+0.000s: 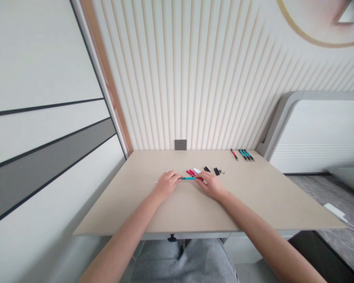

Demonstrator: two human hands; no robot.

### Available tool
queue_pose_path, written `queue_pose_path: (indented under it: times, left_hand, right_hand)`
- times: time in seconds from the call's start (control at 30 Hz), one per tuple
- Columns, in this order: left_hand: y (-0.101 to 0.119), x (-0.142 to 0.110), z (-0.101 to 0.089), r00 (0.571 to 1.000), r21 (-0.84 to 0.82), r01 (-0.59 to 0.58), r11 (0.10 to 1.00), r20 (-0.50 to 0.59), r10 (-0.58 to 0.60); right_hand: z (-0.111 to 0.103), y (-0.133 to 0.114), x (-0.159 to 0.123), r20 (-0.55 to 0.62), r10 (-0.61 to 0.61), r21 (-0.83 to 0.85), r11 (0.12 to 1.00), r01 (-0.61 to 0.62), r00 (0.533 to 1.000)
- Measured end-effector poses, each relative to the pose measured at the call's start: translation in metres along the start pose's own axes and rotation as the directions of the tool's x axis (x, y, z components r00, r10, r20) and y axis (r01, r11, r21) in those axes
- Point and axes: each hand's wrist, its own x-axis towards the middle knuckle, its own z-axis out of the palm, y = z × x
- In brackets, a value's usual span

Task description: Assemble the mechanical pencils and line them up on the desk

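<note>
A person seated at a beige bench (194, 212) holds a teal pen barrel (187, 178) level between both bare hands, near the middle of the bench. The left hand (166, 185) has a closed grip around the barrel's left end, with a thin white tip (155, 182) poking out beyond it at 9 o'clock. The right hand (209, 184) closes its grip on the other end, where a pale piece (205, 181) shows beside the fingers. Just beyond the barrel, at 12 o'clock from the hands, lie red pen parts (190, 173) and a white pen part (196, 170), almost touching the right hand's fingers. Farther along at 1 o'clock are black pen parts (207, 169), a second black cluster (216, 171) and small metal pieces (221, 171). Near the far edge at 1 o'clock, a red-and-black pen (234, 154) lies just apart from two teal-and-black pens (244, 155). A wall socket (180, 144) is set low in the ribbed cream wall panel (177, 78) behind the bench. White and grey panelling (47, 157) rises at 9 o'clock, and a white unit with a grey frame (315, 133) stands at 3 o'clock above a grey carpet (321, 188), where a white plug with a cable (334, 211) sits by the bench's right corner. Grey trousers (183, 261) show below the near edge.
</note>
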Motion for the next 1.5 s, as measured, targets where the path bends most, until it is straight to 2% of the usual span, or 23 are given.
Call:
queue_pose_path:
  times: [0.4, 0.67, 0.8, 0.87, 0.93, 0.97, 1.03, 1.1, 1.13, 1.2, 1.27, 1.4, 1.5]
  left_hand:
    - [0.001, 0.001, 0.000, 0.999, -0.173, -0.046, 0.984, -0.030, 0.041]
    - [-0.002, 0.000, 0.004, 0.997, -0.198, -0.071, 0.978, -0.010, 0.070]
    - [-0.004, -0.001, 0.007, 0.999, -0.253, -0.048, 0.966, -0.001, 0.049]
    - [-0.004, 0.000, 0.006, 1.000, -0.334, 0.004, 0.942, -0.028, -0.014]
    - [-0.005, 0.001, 0.004, 0.985, -0.472, 0.097, 0.876, -0.082, -0.154]
    - [-0.007, 0.001, 0.002, 0.962, -0.560, 0.139, 0.817, -0.119, -0.246]
    - [-0.011, 0.003, -0.002, 0.879, -0.730, 0.164, 0.664, -0.197, -0.434]
    - [-0.016, 0.004, -0.007, 0.777, -0.835, 0.121, 0.536, -0.256, -0.575]
    - [-0.019, 0.004, -0.009, 0.736, -0.862, 0.098, 0.497, -0.273, -0.620]
    - [-0.024, 0.004, -0.013, 0.687, -0.904, 0.056, 0.425, -0.274, -0.674]
    - [-0.027, 0.004, -0.016, 0.672, -0.951, -0.012, 0.310, -0.237, -0.702]
    - [-0.029, 0.004, -0.021, 0.692, -0.989, -0.145, 0.043, -0.132, -0.709]
    - [-0.029, 0.003, -0.022, 0.711, -0.993, -0.119, -0.005, -0.082, -0.698]
  right_hand:
    - [-0.001, -0.005, 0.000, -0.111, -0.007, 0.117, 0.993, 0.020, 0.994]
    - [0.000, -0.003, -0.001, -0.097, -0.016, 0.133, 0.991, 0.029, 0.995]
    - [0.000, -0.001, -0.001, -0.085, -0.018, 0.144, 0.989, 0.030, 0.996]
    - [-0.001, -0.001, -0.001, -0.076, -0.015, 0.131, 0.991, 0.025, 0.997]
    - [-0.002, -0.001, -0.001, -0.069, -0.007, 0.113, 0.993, 0.015, 0.998]
    - [-0.002, -0.001, -0.001, -0.066, -0.003, 0.107, 0.994, 0.010, 0.998]
    - [-0.003, -0.002, -0.001, -0.053, 0.000, 0.105, 0.994, 0.005, 0.999]
    - [-0.003, -0.002, -0.002, -0.040, -0.002, 0.106, 0.994, 0.006, 0.999]
    - [-0.003, -0.002, -0.002, -0.034, -0.005, 0.106, 0.994, 0.008, 0.999]
    - [-0.003, -0.003, -0.002, -0.028, -0.011, 0.103, 0.995, 0.014, 1.000]
    - [-0.003, -0.003, -0.002, -0.017, -0.015, 0.097, 0.995, 0.017, 1.000]
    - [-0.003, -0.002, -0.002, 0.004, -0.019, 0.080, 0.997, 0.019, 1.000]
    - [-0.002, -0.001, -0.002, 0.008, -0.021, 0.077, 0.997, 0.021, 1.000]
